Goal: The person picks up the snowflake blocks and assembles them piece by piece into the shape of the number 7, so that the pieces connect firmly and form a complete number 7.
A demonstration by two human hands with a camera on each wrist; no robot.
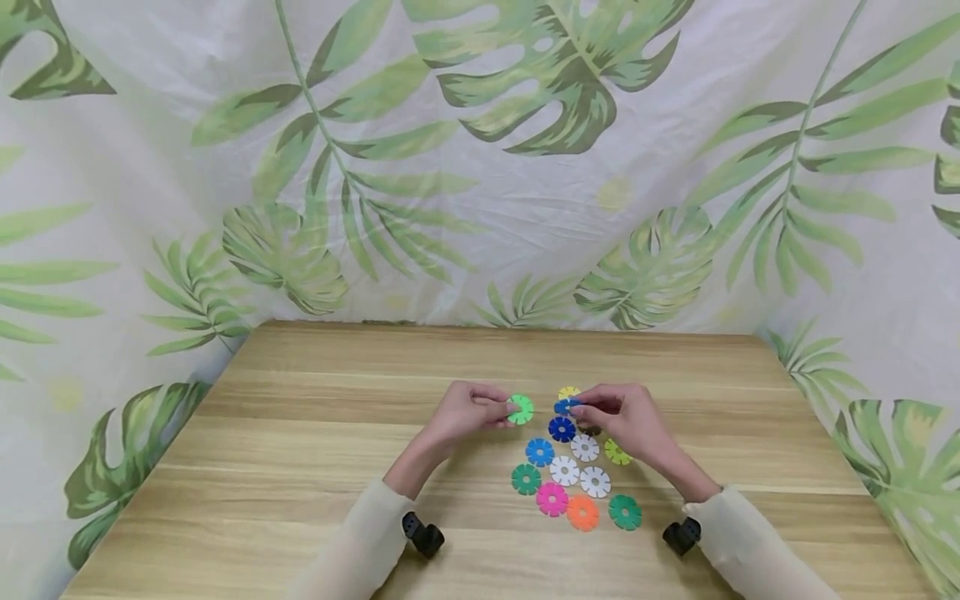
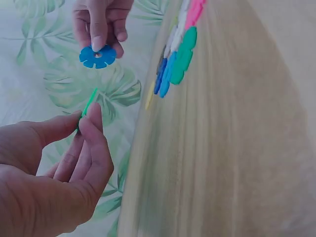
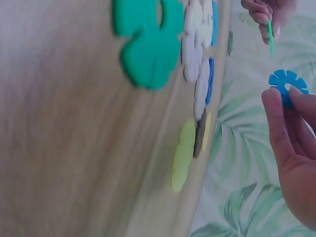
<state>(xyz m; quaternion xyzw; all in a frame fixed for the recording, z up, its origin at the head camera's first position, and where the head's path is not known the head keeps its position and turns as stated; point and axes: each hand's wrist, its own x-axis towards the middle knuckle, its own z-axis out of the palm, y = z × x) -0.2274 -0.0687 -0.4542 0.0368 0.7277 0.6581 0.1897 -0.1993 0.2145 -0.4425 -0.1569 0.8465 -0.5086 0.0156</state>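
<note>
Between thumb and fingers, my left hand (image 1: 472, 408) pinches a bright green notched disc (image 1: 521, 409) with a hole in its middle. My right hand (image 1: 626, 417) pinches a blue notched disc (image 3: 288, 85) of the same kind. Both discs are held up above the table, facing each other with a gap between them. In the left wrist view the green disc (image 2: 88, 104) shows edge-on, while the blue disc (image 2: 97, 58) shows its flat side. Below the right hand lie a yellow disc (image 1: 569, 392), a dark blue disc (image 1: 562, 429) and a partly hidden brown disc (image 3: 200, 133).
More notched discs lie flat on the wooden table (image 1: 300, 450): a lighter blue one (image 1: 539, 452), several white ones (image 1: 565, 471), a yellow-green one (image 1: 617, 452), dark green ones (image 1: 625, 512), a pink one (image 1: 552, 499) and an orange one (image 1: 582, 512). A leaf-patterned cloth (image 1: 525, 233) hangs behind.
</note>
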